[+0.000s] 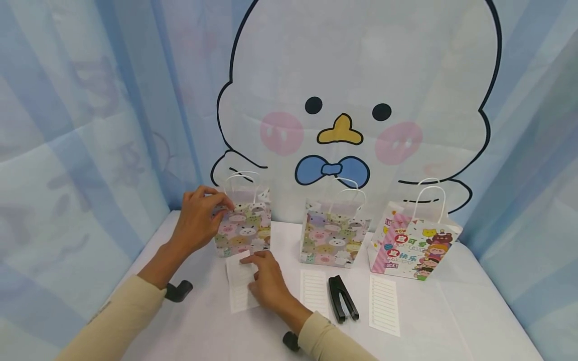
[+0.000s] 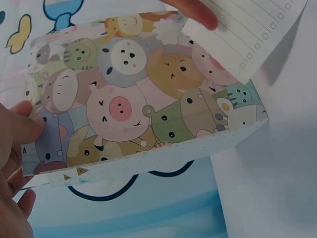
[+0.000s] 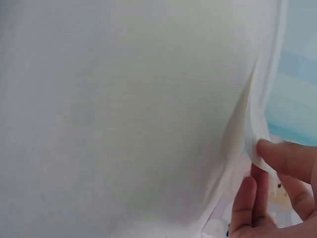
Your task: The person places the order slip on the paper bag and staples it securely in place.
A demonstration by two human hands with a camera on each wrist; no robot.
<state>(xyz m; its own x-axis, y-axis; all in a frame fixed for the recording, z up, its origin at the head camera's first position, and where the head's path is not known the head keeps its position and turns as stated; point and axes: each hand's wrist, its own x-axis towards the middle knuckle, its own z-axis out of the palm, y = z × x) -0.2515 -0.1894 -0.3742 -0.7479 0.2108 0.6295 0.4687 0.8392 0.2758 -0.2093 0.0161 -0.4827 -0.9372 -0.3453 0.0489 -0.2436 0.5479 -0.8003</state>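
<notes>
My left hand holds the top left edge of a paper gift bag printed with cartoon animals and fitted with white handles. In the left wrist view, the fingers grip that bag at its rim. Low in front of the bag, my right hand pinches a white checklist slip. Ruled lines and small tick boxes show on the slip in the left wrist view, where its end overlaps the bag's front. The right wrist view has the right hand's thumb and fingers pinching the curled paper edge.
A second animal-print bag stands mid-table, and a pink-and-white bag with lettering stands to its right. Before them lie two more checklist slips, one left and one right of a black stapler. A printed curtain hangs behind.
</notes>
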